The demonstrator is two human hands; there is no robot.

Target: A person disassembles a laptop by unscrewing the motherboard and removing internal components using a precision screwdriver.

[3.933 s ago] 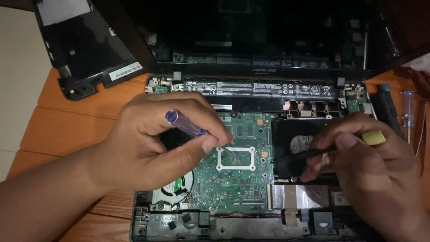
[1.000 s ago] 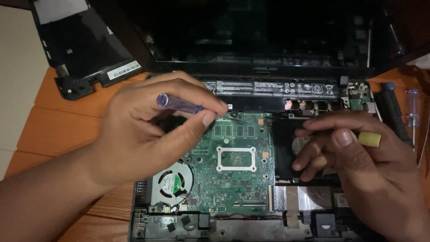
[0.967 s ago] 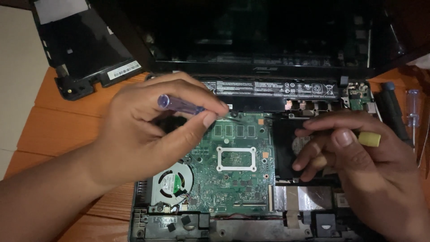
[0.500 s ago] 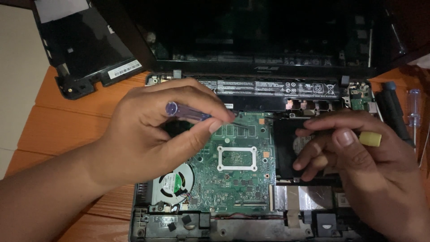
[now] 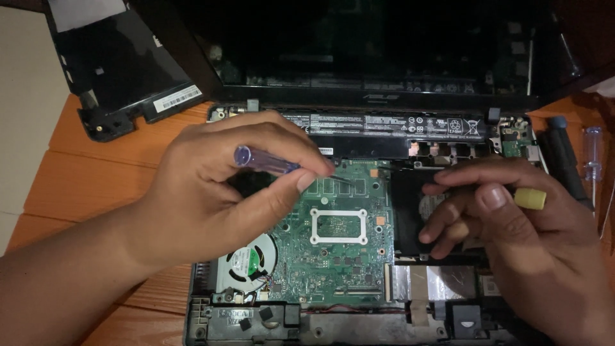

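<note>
Green circuit board lies bare in the opened laptop base at the tabletop's near edge, a round fan beside it. My left hand pinches a translucent purple screwdriver between thumb and fingers, tip on the board. My right hand curls around a yellow-capped tool. Farther off, a flat black panel.

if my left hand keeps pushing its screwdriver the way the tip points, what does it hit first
Probably the green board. The left hand aims the screwdriver right and slightly down, its tip near the board's top edge by the battery; depth is unclear.
</note>
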